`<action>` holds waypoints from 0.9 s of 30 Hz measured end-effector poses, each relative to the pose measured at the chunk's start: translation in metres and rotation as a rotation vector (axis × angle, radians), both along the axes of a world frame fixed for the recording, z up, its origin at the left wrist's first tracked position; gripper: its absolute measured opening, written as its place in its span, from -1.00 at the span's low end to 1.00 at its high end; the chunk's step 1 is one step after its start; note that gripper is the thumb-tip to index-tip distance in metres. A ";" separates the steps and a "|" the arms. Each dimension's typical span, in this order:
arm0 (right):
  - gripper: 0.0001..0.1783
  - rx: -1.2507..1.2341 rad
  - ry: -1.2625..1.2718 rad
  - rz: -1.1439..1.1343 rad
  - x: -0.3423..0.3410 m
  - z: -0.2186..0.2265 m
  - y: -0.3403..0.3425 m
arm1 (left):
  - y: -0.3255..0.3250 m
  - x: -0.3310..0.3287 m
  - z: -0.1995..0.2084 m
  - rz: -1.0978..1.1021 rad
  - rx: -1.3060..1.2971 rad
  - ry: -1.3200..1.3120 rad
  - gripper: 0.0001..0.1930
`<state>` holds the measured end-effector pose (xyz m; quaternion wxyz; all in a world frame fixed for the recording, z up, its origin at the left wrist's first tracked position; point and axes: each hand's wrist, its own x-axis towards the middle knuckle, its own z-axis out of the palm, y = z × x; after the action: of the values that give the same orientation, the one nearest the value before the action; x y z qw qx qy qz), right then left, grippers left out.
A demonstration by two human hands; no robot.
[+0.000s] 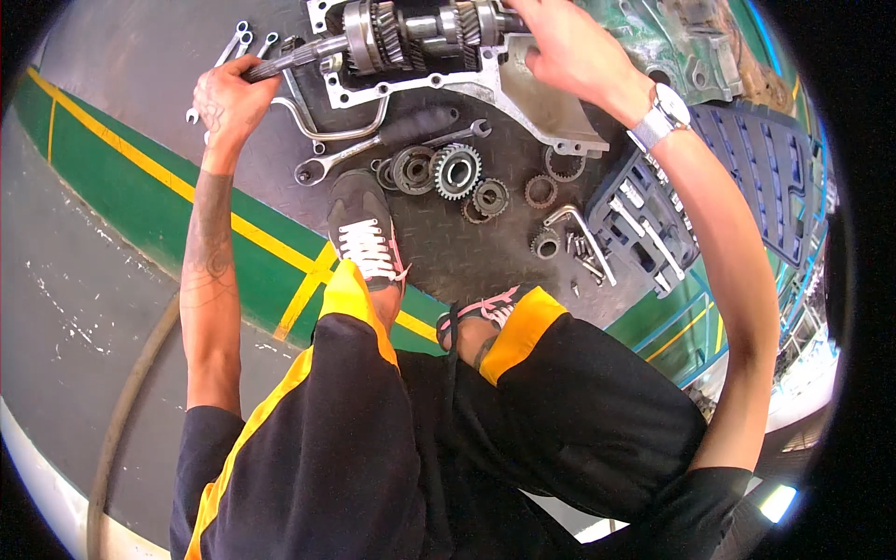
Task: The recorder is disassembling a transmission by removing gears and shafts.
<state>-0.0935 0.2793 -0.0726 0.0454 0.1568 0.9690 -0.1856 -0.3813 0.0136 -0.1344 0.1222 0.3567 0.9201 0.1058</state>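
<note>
A transmission shaft with several gears [375, 37] lies lengthwise over an opened gearbox housing [523, 98] at the top of the view. My left hand [233, 101] is closed around the splined left end of that shaft. At the other end, my right hand [574, 51] has its fingers curled at the shaft's right tip; the upper edge of the picture cuts part of them off. Beside my left hand lie combination spanners [245, 39] and a curved metal bar [350, 133]. Below the housing are a ratchet [373, 145] and several loose gears [457, 172].
An open socket set case [644, 219] stands to the right, with a hex key [586, 238] and small bits near it. A green casing [686, 56] sits at the far right. My shoes [366, 233] are close to the loose gears. A hose [140, 373] runs along the left floor.
</note>
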 end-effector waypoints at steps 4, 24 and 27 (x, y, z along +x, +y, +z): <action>-0.38 -0.130 -0.004 0.074 0.001 0.005 0.009 | 0.000 0.002 -0.014 -0.001 0.052 -0.067 -0.70; -0.83 -0.211 0.000 -0.094 -0.001 0.028 -0.065 | -0.005 0.076 0.134 -0.279 0.250 0.293 -0.84; -0.68 -0.521 0.150 -0.185 0.043 0.007 -0.087 | 0.010 0.117 0.174 -0.561 0.271 0.445 -0.80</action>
<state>-0.0501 0.1926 -0.0651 -0.0047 0.2134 0.8709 -0.4426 -0.2643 0.0233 0.0396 -0.1046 0.6218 0.7685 0.1089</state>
